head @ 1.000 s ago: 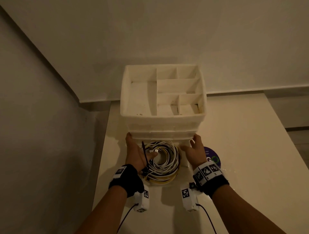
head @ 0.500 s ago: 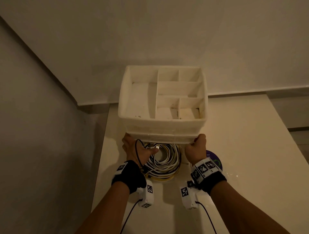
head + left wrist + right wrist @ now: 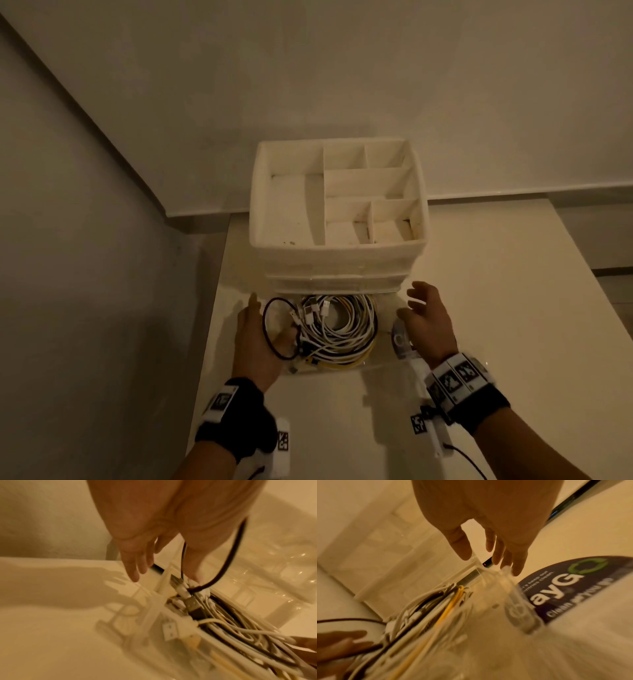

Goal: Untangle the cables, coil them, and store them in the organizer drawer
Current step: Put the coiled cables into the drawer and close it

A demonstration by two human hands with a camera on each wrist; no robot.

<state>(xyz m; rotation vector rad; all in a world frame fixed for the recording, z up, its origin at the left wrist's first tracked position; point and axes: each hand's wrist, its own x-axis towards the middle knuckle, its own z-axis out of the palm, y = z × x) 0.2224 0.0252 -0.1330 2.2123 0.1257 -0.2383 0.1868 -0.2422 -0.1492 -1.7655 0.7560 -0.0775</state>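
Dim, warm yellow-brown light all over, the head view murky and bowed at its edges. The left hand throws a soft shadow across the table, while both wrist views smear with motion blur, worst at the cables.

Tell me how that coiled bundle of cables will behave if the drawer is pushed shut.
The cables likely stay floppy: loops sit loose, unbound. The black loop arcs over the left hand and may snag. The clear drawer probably slides easily.
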